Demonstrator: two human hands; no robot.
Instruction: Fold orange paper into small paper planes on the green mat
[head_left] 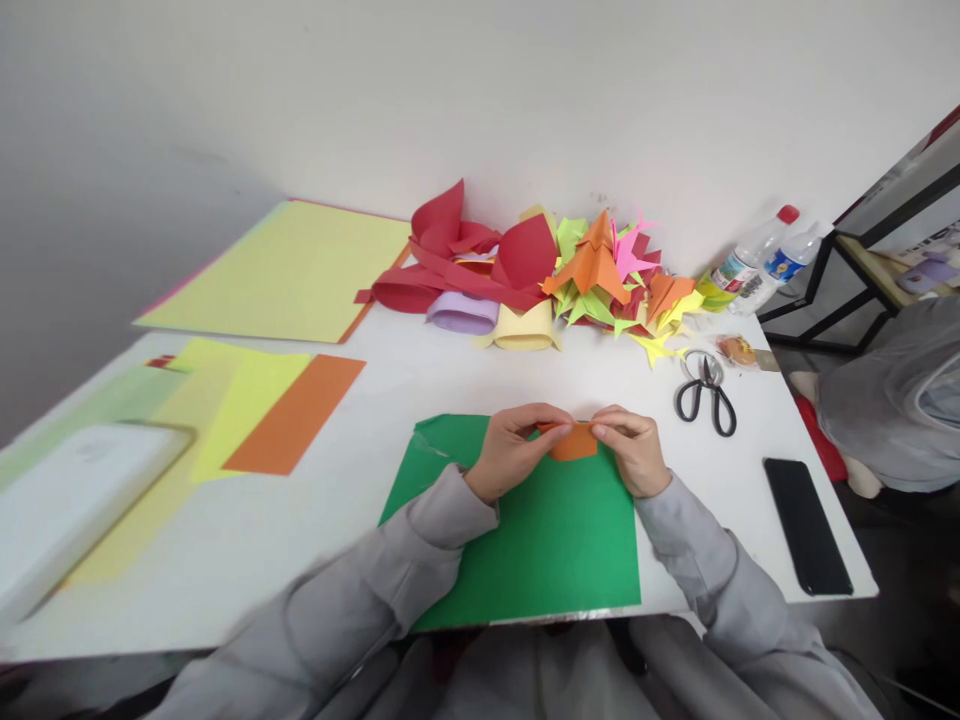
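Note:
Both hands pinch a small piece of orange paper [574, 443] by its upper edge, above the far part of a green mat [559, 550]. My left hand [517, 448] is closed on the paper's left end, thumb and fingers pressed together. At the right end, my right hand [632, 447] is closed in a similar pinch. The paper's lower part shows between the hands, while its upper edge is partly covered by fingertips. Whether it has folds there I cannot tell.
Red paper shapes [525, 262] and folded orange paper [596, 265] are heaped along the wall. Scissors [706, 390], a black phone [807, 525] and plastic bottles [780, 265] stand or lie to the right. Yellow sheets [292, 265], an orange strip [296, 415] and a white object [90, 500] lie left.

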